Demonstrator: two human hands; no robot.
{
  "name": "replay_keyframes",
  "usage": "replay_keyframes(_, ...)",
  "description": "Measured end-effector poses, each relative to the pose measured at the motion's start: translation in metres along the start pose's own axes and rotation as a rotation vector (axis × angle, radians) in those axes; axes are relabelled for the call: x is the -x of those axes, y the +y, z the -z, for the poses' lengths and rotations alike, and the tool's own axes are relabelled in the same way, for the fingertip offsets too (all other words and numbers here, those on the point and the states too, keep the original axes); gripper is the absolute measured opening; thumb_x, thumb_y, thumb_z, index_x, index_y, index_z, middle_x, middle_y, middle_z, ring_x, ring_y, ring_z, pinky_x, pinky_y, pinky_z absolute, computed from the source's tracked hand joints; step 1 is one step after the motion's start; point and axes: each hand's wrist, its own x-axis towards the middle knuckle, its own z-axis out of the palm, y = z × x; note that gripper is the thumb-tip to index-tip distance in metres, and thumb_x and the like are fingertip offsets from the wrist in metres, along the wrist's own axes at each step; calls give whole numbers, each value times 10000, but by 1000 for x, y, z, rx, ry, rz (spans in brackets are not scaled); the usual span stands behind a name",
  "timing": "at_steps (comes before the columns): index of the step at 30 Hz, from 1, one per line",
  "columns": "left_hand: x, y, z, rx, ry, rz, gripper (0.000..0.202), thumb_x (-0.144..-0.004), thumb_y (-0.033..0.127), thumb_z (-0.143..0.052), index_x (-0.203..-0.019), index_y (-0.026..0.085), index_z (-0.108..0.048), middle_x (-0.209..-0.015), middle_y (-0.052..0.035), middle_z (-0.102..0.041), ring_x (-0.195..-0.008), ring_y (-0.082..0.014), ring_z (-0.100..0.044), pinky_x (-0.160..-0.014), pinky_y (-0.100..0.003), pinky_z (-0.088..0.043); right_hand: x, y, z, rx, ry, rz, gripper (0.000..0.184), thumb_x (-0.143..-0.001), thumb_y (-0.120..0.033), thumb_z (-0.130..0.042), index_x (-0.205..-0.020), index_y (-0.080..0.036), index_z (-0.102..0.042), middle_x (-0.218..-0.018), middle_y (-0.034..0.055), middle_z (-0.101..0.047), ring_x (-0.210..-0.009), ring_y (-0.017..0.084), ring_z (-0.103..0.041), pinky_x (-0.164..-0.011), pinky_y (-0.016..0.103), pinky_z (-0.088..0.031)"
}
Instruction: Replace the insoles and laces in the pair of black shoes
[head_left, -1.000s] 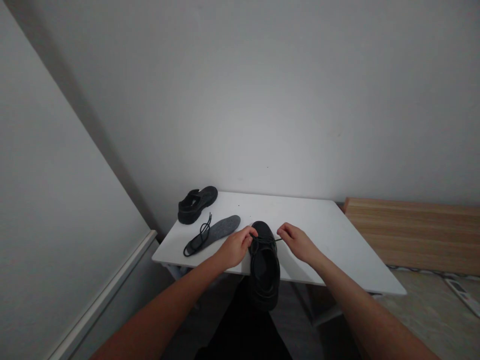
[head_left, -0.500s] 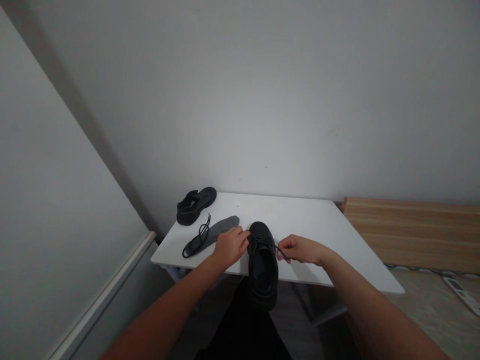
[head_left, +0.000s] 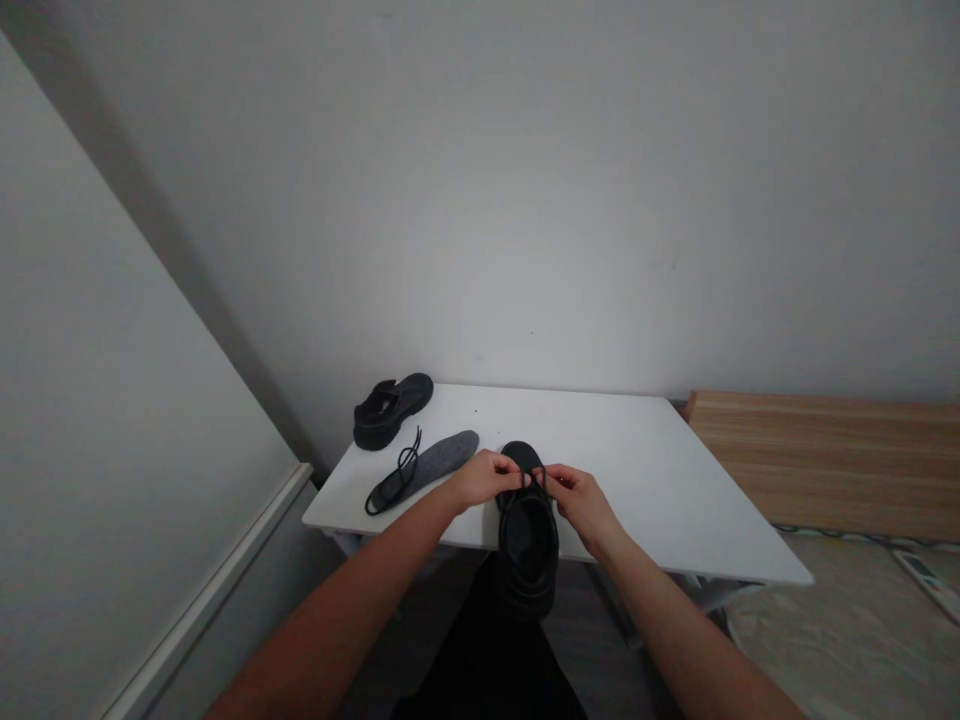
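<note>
A black lace-up shoe (head_left: 527, 560) points its toe away from me, its heel reaching past the near edge of the white table (head_left: 622, 450). Above its tongue, my left hand (head_left: 486, 477) pinches a dark shoelace (head_left: 523, 490) from the left. My right hand (head_left: 576, 497) pinches the lace from the right side, with its fingertips close to those of the left. Part of the lacing and the toe is hidden behind my fingers. To the left lies a grey insole (head_left: 444, 456) with a loose black lace (head_left: 407, 462) on top of it.
A second black shoe (head_left: 391, 410) lies on the table's far left corner, near the wall. Right of the table is a wood-grain board (head_left: 817, 460), with a white power strip (head_left: 930, 583) on the light surface below it. A white ledge (head_left: 225, 585) runs along the left.
Both hands have come together over the shoe's lacing. The right hand moved left with its lace, and the left hand moved right from the shoe's side.
</note>
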Motion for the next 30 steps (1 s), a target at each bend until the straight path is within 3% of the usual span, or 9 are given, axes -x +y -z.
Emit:
replay_keyframes(2,-3,4,6,-14,-86,60,264,-633,390,-659,-668,128,-650,-587,20,-569,-575,-88,-472,-547,-208,-349,-2,2,-3,68,41,96,326,-669,-467,-628,-823,-183,-666,-766,46,-639,-664,157,-534,-557,273,-404)
replay_keyframes(5,-10,14,11,-136,-158,131,255,-596,396,-672,-647,146,-658,-543,40,-533,-535,-75,-423,-506,-205,-300,-3,3,-3,202,53,228,235,-725,-393,-578,-819,-199,-673,-837,55,-637,-760,178,-561,-672,303,-435)
replay_keyframes(9,-16,27,15,-312,-209,159,283,-576,441,-668,-618,162,-655,-508,50,-481,-503,-73,-366,-474,-220,-248,-3,-1,0,416,-11,344,183,-767,-314,-530,-815,-210,-674,-766,39,-577,-668,155,-523,-586,282,-397)
replay_keyframes(12,-15,33,17,-350,-228,175,309,-572,473,-661,-619,168,-649,-491,57,-440,-495,-76,-337,-461,-232,-217,-2,-5,1,458,-47,399,151,-770,-282,-529,-794,-219,-664,-739,28,-549,-667,152,-512,-577,274,-382)
replay_keyframes(15,-11,37,16,-364,-205,190,304,-576,467,-652,-602,165,-635,-481,61,-405,-491,-77,-318,-455,-239,-198,-1,-7,1,491,-36,418,131,-769,-267,-531,-782,-220,-652,-713,22,-538,-655,155,-503,-578,277,-373)
replay_keyframes(19,-7,37,8,-354,-141,177,193,-624,342,-589,-583,154,-609,-491,56,-411,-496,-78,-346,-458,-231,-220,0,-8,-1,540,-22,425,119,-773,-237,-513,-791,-209,-627,-723,26,-554,-648,153,-499,-585,276,-367)
replay_keyframes(25,-4,23,-3,-247,-15,81,162,-632,287,-548,-680,146,-608,-598,33,-521,-561,-91,-440,-496,-205,-315,1,-7,-2,568,30,429,122,-777,-223,-485,-777,-200,-605,-713,16,-561,-624,142,-490,-584,264,-368)
replay_keyframes(30,-1,17,-8,-287,79,27,163,-628,279,-538,-713,155,-602,-574,40,-512,-526,-88,-430,-467,-204,-296,1,-7,-3,603,42,432,112,-761,-215,-484,-736,-202,-593,-679,7,-544,-609,137,-482,-571,256,-359)
